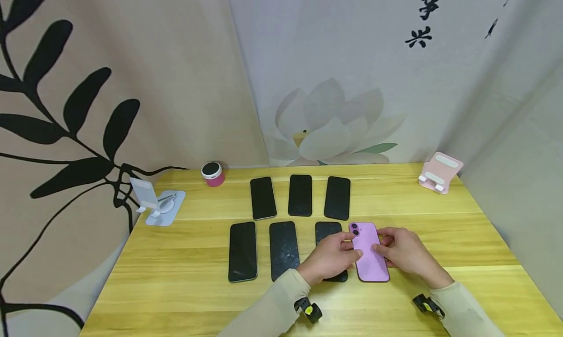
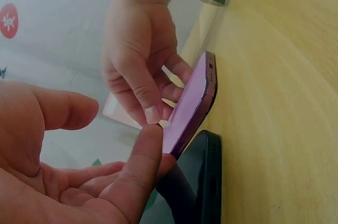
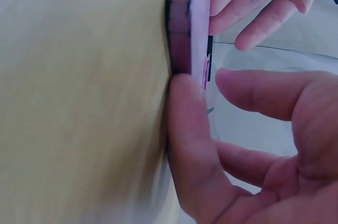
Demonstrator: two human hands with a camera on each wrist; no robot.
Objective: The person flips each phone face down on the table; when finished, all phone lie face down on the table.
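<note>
A purple phone point(image 1: 370, 268) lies on the wooden table, its back with two camera lenses facing up. My left hand point(image 1: 331, 257) touches its left edge with extended fingertips, the thumb held off the surface in the left wrist view. At the right edge, my right hand point(image 1: 406, 251) touches the phone with its fingers; its thumb point(image 3: 259, 89) hovers apart from the back. Under my left hand a dark phone point(image 1: 327, 228) is partly hidden. Left of it lie a smudged dark phone point(image 1: 283, 249) and another black phone point(image 1: 243, 253).
Behind are three black phones in a row: left point(image 1: 263, 198), middle point(image 1: 300, 195) and right point(image 1: 337, 198). A pale blue phone stand point(image 1: 164, 214) is at the left edge, near a pink round jar point(image 1: 214, 175). A pink stand point(image 1: 441, 171) occupies the back right corner.
</note>
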